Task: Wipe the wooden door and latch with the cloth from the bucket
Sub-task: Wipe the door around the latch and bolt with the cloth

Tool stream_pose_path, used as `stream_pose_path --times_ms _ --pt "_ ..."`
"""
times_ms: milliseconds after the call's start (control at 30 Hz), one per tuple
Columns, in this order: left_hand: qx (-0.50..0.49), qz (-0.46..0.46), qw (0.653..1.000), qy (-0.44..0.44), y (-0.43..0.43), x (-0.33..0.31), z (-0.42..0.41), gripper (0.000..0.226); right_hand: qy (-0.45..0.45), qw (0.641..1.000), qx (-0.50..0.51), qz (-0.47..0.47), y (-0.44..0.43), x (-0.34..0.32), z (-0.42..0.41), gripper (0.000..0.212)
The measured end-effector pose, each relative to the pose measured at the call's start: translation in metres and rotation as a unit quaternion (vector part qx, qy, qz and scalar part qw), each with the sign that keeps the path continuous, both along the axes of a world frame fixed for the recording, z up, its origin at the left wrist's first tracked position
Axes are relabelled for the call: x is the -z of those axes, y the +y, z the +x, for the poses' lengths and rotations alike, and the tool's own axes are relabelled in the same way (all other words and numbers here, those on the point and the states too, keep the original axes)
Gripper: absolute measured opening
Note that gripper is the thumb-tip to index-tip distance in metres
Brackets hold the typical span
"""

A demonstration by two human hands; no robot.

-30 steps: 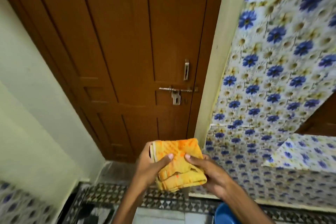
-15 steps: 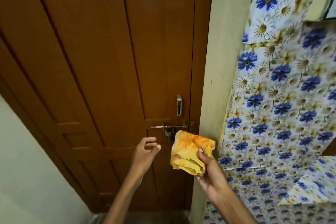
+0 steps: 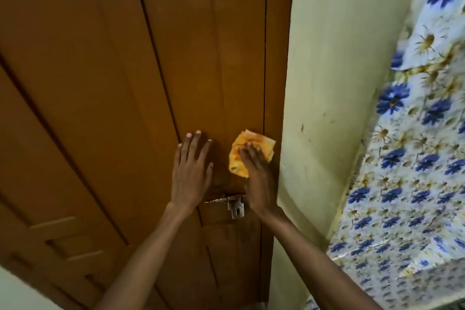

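Cloth (image 3: 247, 152): orange-yellow, folded thick, pressed flat against the wooden door (image 3: 120, 98) under my right hand (image 3: 258, 176), close to the door's right edge and just above the latch (image 3: 230, 202).

Right hand: fingers (image 3: 247, 152) laid together over the cloth, palm bearing on it; not pinching, only pressing.

Left hand (image 3: 191, 173): bare, fingers spread flat on the wood beside the cloth, not touching it, steadying the door as I judge.

Latch: metal bolt with hanging hasp, below and between my two wrists; its right end hidden behind my right wrist. No cloth on it yet.

Wall (image 3: 327, 83): pale, just right of the door frame; flowered covering (image 3: 412, 158) beyond.

Bucket: not in view.

Step in hand, by my reckoning: wiping of the door face, near its start, at the panel above the latch.

Next move calls for: firm even pressure, strokes along the panel, then the cloth brought down over the bolt and hasp, worked round the metal, not skimmed across.
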State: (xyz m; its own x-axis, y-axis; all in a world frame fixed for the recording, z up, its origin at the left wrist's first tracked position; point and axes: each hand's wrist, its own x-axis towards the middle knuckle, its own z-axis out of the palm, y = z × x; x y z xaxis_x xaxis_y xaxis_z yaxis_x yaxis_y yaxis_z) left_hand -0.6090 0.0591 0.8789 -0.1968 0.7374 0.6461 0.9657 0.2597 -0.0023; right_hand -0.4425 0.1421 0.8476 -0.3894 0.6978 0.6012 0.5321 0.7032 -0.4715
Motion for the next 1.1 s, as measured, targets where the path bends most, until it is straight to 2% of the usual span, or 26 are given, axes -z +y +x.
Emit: stream_pose_path --times_ms 67,133,267,433,600,767,867,967,1100 --pt "0.018 -0.022 0.996 0.088 0.011 0.007 -0.025 0.063 -0.054 0.998 0.041 0.009 0.003 0.023 -0.014 0.1" --pt "0.044 -0.02 0.988 0.143 0.017 0.015 -0.049 0.065 -0.064 0.996 0.066 0.013 -0.002 0.036 -0.02 0.1" --pt "0.071 0.006 0.976 0.207 0.03 0.031 -0.084 0.067 -0.012 0.998 0.057 -0.003 -0.004 0.073 -0.024 0.088" --pt "0.062 0.078 0.951 0.292 0.047 0.048 -0.101 0.068 0.06 0.994 0.024 -0.085 -0.015 0.109 -0.022 0.083" --pt "0.069 0.115 0.94 0.315 0.05 0.051 -0.103 0.066 0.144 0.986 0.04 -0.069 -0.015 0.092 -0.025 0.054" --pt "0.06 0.129 0.935 0.326 0.052 0.053 -0.104 0.065 0.184 0.981 0.06 -0.019 -0.003 0.044 -0.037 0.069" --pt "0.057 0.136 0.933 0.328 0.053 0.054 -0.104 0.066 0.175 0.982 0.06 -0.042 -0.008 0.075 -0.041 0.073" --pt "0.048 0.139 0.929 0.339 0.052 0.055 -0.105 0.067 0.18 0.977 0.049 -0.102 -0.021 0.117 -0.037 0.069" --pt "0.047 0.142 0.928 0.341 0.052 0.057 -0.105 0.068 0.213 0.966 0.051 -0.134 -0.018 0.11 -0.029 0.059"
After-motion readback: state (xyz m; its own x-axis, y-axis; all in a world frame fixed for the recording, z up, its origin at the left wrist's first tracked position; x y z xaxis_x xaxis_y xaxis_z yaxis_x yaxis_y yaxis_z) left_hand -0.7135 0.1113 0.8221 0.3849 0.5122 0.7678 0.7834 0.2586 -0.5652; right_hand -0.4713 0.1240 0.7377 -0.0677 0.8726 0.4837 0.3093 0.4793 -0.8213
